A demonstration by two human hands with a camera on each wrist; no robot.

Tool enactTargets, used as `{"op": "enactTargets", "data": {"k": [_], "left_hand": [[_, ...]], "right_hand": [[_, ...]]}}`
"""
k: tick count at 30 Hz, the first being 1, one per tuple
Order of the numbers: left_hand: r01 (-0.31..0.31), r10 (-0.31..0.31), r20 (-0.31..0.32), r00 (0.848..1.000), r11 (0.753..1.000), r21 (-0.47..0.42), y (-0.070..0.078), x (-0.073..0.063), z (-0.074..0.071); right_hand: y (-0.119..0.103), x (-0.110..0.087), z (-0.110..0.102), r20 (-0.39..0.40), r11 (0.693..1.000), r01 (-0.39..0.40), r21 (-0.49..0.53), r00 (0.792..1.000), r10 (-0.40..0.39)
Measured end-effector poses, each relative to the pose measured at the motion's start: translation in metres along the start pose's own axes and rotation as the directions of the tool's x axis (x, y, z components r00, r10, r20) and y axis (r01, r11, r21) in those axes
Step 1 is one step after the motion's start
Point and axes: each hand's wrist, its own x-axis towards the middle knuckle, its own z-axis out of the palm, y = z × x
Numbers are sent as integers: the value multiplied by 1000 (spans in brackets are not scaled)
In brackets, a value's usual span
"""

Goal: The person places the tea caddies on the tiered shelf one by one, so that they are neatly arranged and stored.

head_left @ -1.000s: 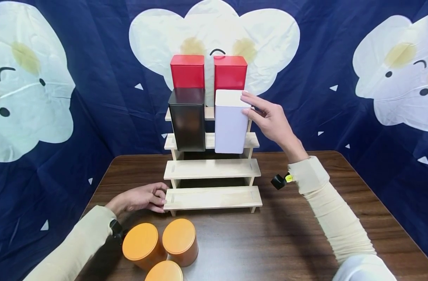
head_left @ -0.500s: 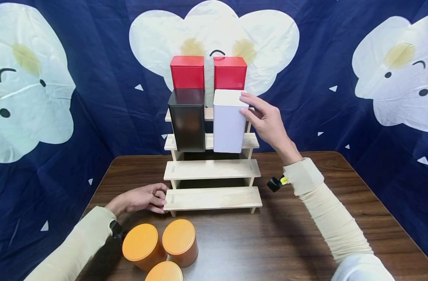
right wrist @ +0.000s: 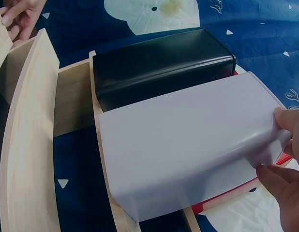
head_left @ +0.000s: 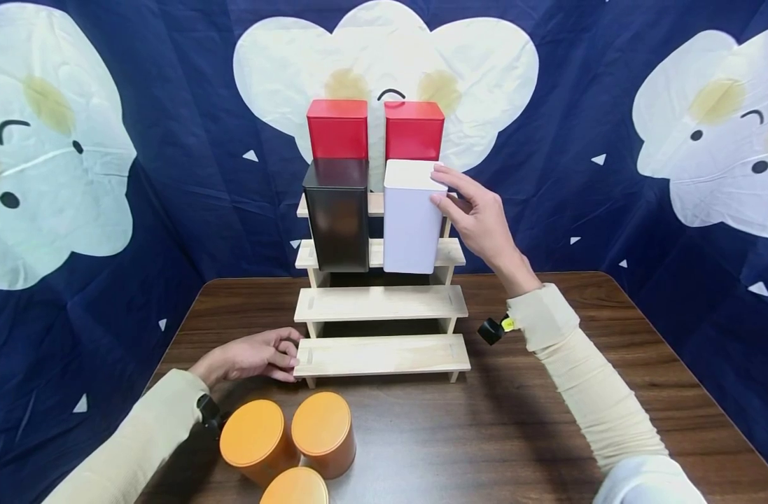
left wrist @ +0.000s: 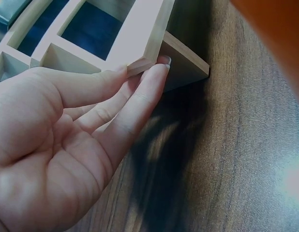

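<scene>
In the head view, a white rectangular canister [head_left: 412, 224] stands on the second shelf from the top of a stepped wooden rack [head_left: 382, 355]. My right hand [head_left: 481, 213] holds its upper right corner, thumb and fingers near the lid; the right wrist view shows fingertips [right wrist: 270, 174] on it. Left of it, apart, stands a black canister [head_left: 337, 217]. Two red canisters [head_left: 337, 129] are on the top shelf behind, their lower parts hidden. My left hand [head_left: 254, 355] pinches the left end of the lowest shelf, thumb above and fingers beneath in the left wrist view.
Several orange round canisters [head_left: 323, 430] stand on the brown table [head_left: 459, 434] in front of the rack, near my left forearm. The two lower shelves bear nothing. A blue cloth [head_left: 188, 140] with white cloud figures hangs behind and at both sides.
My right hand and the white canister have shifted slightly left since the oldest frame, then stayed about still. My left hand keeps its hold on the rack.
</scene>
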Motion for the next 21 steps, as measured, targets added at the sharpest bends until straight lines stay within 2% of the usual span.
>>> {"op": "enactTargets", "data": {"k": [12,21], "left_hand": [[-1,1,-4,1000,1000,-5,0,1,-1],[5,-5,-12,1000,1000,-2,0,0,0]], "right_hand": [[0,1,1,-8,1000,2,-12,1000,-2],[-1,0,-1,23,1000,1,-30,1000,0]]}}
